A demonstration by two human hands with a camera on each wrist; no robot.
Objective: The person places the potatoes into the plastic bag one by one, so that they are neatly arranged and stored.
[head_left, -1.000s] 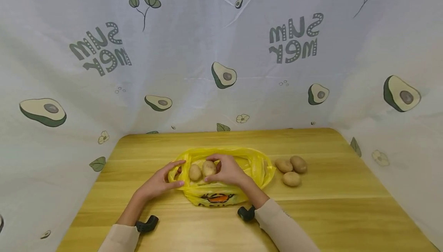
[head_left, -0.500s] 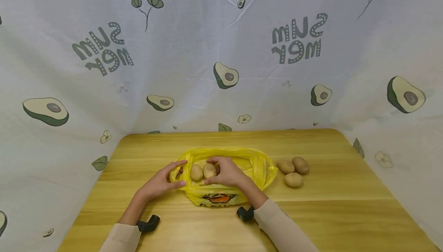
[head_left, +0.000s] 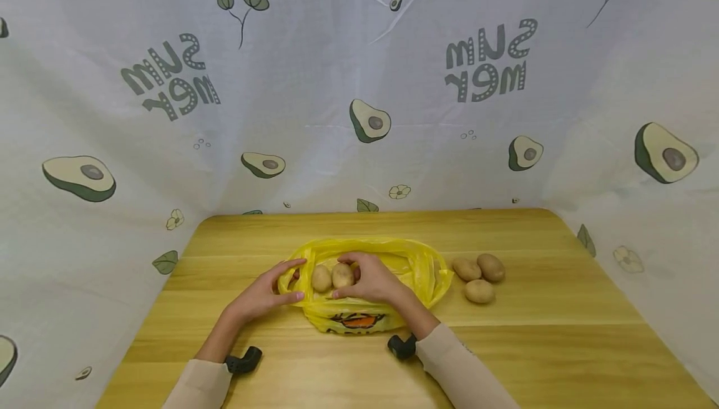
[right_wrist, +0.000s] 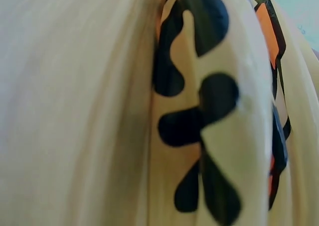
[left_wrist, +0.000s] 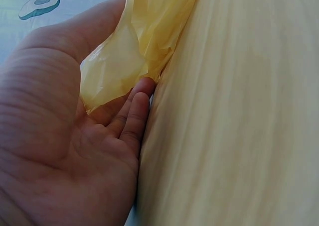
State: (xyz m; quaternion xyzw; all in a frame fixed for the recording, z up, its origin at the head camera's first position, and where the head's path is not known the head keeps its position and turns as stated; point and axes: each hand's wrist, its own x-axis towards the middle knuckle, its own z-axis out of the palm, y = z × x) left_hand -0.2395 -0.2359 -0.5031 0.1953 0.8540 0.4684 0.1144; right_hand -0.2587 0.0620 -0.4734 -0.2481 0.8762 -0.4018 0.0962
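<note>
Potato (head_left: 342, 276) inside yellow bag (head_left: 319, 316), gripped by right hand (head_left: 374, 278). Left hand (head_left: 262, 293) spread wide, touching bag's left end.

2 potatoes (head_left: 322, 278) show in 1 yellow bag (head_left: 331, 309); 3 loose potatoes (head_left: 479, 291) lie on 1 surface (head_left: 314, 362). 1 left hand (head_left: 261, 295), 1 right hand (head_left: 375, 279), 2 black wrist devices (head_left: 245, 359).
</note>
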